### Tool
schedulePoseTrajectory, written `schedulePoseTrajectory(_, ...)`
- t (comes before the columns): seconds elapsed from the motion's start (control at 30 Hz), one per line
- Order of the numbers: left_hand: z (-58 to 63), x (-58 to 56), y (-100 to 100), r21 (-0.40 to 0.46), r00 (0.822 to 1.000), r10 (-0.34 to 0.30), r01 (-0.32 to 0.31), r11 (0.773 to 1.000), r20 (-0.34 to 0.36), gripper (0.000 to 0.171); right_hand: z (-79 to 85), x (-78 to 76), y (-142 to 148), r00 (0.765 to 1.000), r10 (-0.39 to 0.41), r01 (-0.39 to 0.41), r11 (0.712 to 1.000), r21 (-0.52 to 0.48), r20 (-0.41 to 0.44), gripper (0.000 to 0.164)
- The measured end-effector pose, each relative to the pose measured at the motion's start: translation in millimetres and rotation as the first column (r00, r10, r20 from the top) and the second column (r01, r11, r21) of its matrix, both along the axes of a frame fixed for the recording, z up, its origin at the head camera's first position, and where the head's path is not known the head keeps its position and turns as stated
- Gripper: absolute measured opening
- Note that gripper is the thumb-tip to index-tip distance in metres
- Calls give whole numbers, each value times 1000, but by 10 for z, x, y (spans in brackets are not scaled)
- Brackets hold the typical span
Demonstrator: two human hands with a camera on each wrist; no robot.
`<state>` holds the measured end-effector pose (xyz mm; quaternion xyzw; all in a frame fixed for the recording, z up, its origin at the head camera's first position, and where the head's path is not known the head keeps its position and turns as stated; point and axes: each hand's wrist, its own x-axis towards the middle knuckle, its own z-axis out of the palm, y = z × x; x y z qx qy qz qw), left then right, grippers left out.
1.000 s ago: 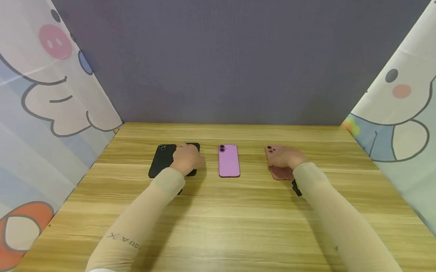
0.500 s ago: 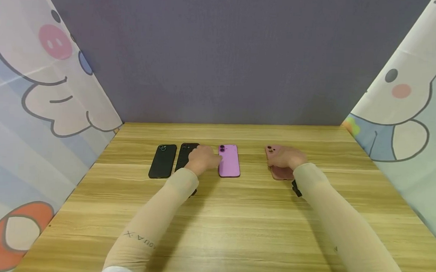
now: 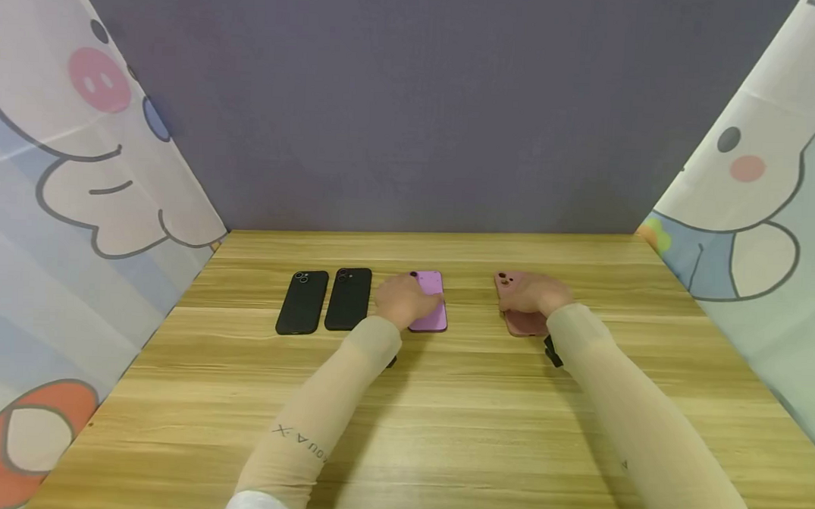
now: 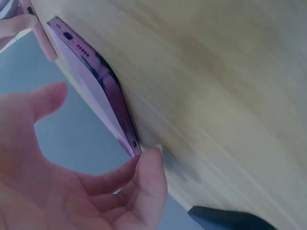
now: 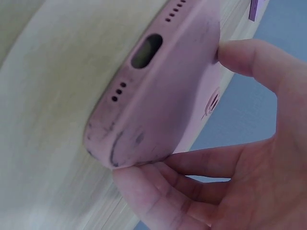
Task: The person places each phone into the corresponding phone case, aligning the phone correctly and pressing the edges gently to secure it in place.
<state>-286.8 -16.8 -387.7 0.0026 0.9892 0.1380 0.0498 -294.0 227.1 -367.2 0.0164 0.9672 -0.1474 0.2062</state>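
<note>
A purple phone lies back side up on the wooden table, its two lenses at the far end. My left hand is over its left part. In the left wrist view, the fingertips are right at the phone's side edge and the thumb is held apart from it. To the right lies a phone case in pink, camera cutouts at the far end; whether a phone is inside, I cannot tell. My right hand grips it across its width, thumb on one side edge, fingers on the other.
Two black phones or cases, an outer one and an inner one, lie side by side left of my left hand. A grey panel stands behind the table. Cartoon-printed cloths hang at both sides.
My left hand has moved right, from over the inner black phone to the purple phone, uncovering both black ones. My right hand stays on the pink case.
</note>
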Motion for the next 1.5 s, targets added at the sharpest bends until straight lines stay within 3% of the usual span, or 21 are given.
schedulePoseTrajectory(0.2, -22, -23, 99, -71, 999, 36, -35, 997, 17, 67, 9, -9, 1, 1000, 11, -11, 1000, 5, -8, 50)
schedulePoseTrajectory(0.43, -56, -67, 165, -142, 998, 67, -64, 988, 17, 70, 11, -8, -1, 1000, -7, 7, 1000, -7, 11, 57)
schedulePoseTrajectory(0.77, -54, -60, 199, -122, 997, 72, -71, 990, 5, 78, 23, 4, -9, 1000, -11, 11, 1000, -6, 3, 60)
schedulePoseTrajectory(0.87, -30, -62, 186, -74, 997, 78, -77, 994, 17, 75, 25, 7, -12, 1000, -10, 10, 1000, -6, 5, 61)
schedulePoseTrajectory(1.03, 1, -66, 129, 75, 996, 67, -71, 995, 60, 66, 13, 5, 6, 1000, -1, 1, 1000, -10, -4, 58)
schedulePoseTrajectory(1.3, 28, -90, 54, 177, 987, 74, -99, 979, 142, 80, 12, 8, 15, 1000, 8, -8, 1000, -7, -12, 53)
schedulePoseTrajectory(1.5, 24, -111, -19, 296, 981, 53, -108, 949, 188, 72, 18, 10, 8, 1000, 23, -22, 1000, 5, -18, 54)
